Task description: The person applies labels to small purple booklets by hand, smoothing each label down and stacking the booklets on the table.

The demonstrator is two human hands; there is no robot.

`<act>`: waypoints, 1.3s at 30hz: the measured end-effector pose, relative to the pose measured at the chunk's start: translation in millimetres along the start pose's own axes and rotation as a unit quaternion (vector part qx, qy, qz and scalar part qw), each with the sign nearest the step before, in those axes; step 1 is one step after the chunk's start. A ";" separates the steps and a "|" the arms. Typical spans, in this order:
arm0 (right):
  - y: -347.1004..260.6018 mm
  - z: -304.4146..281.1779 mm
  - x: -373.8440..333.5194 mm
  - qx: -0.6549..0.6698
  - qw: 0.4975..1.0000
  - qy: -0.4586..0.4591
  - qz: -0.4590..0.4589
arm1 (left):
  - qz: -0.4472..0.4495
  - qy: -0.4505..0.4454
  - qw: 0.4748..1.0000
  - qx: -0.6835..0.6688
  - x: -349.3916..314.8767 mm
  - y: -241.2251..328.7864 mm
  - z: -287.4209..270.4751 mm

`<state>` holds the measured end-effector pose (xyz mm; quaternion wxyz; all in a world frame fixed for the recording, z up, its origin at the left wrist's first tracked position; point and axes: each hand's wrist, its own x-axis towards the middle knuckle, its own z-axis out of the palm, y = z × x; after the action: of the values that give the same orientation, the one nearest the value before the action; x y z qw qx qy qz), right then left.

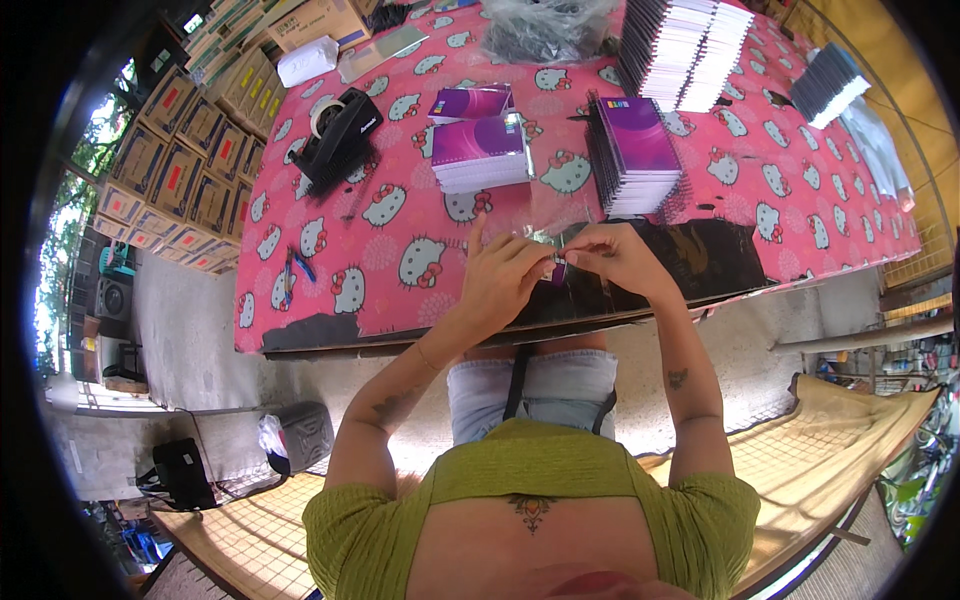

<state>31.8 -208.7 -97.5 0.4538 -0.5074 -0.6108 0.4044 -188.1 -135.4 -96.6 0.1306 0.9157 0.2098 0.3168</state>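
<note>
My left hand (507, 277) and my right hand (618, 257) meet over the table's near edge. Both pinch a small purple-and-white item (558, 272) that looks wrapped in clear plastic; my fingers cover most of it. My left index finger points up, away from the pinch. Just beyond my left hand is a stack of purple-covered notebooks (480, 145), with a shorter purple pile (470, 102) behind it. Beyond my right hand rises a taller stack of spiral notebooks (640, 140) with purple covers.
A black tape dispenser (335, 140) and several pens (298, 270) lie at left on the pink patterned tablecloth (400, 300). Tall white notebook stacks (680, 50) and a clear plastic bag (550, 30) stand at the back. Cardboard boxes (185, 150) are piled beyond the table's left side.
</note>
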 end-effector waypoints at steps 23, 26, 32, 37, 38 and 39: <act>-17.8 -96.7 -12.1 -0.183 0.934 0.307 0.027 | 0.235 0.110 0.949 -0.177 171.6 -34.3 28.1; -15.8 -92.0 -13.1 -0.215 0.923 0.321 0.007 | 0.218 0.032 0.953 -0.210 169.1 -49.7 53.5; -10.7 -97.6 -16.4 -0.207 0.921 0.330 0.003 | 0.166 0.013 0.962 -0.219 169.8 -37.0 40.1; -49.9 -77.0 -50.1 -0.324 0.830 0.437 -0.125 | 0.083 0.090 0.992 0.016 112.0 -74.4 -22.8; -55.1 -69.7 -56.4 -0.311 0.821 0.458 -0.136 | 0.036 0.068 0.993 0.090 98.1 -83.4 -40.5; -58.0 -57.8 -60.1 -0.293 0.818 0.473 -0.146 | 0.037 0.059 0.991 0.111 82.1 -98.6 -45.0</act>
<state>77.3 -275.3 -35.7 0.5701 -0.6506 -0.4771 -0.1549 -188.0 -5.6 -55.7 0.0039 0.9113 0.2170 0.3498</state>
